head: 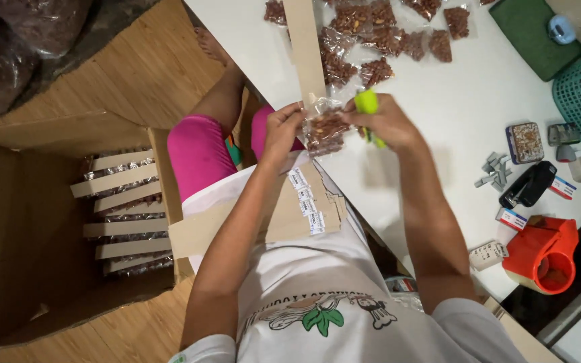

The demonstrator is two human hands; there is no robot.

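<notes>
Two hands meet over the near edge of the white table (452,101). The left hand (282,128) pinches one side of a small clear packet of brown nuts (324,131), crinkly and glossy; the right hand (384,121) grips a lime-green stapler (368,107) against the packet's other side. A long tan cardboard strip (304,47) runs from the packet toward the far edge, flanked by more filled packets (378,37). Bare tabletop lies right of the hands. Toward the right edge sit a black stapler (529,183) and an orange tape dispenser (545,252). Flat cardboard with small white labels (304,202) rests on the lap. An open brown carton (28,269) on the wooden floor holds carded packets in rows.
</notes>
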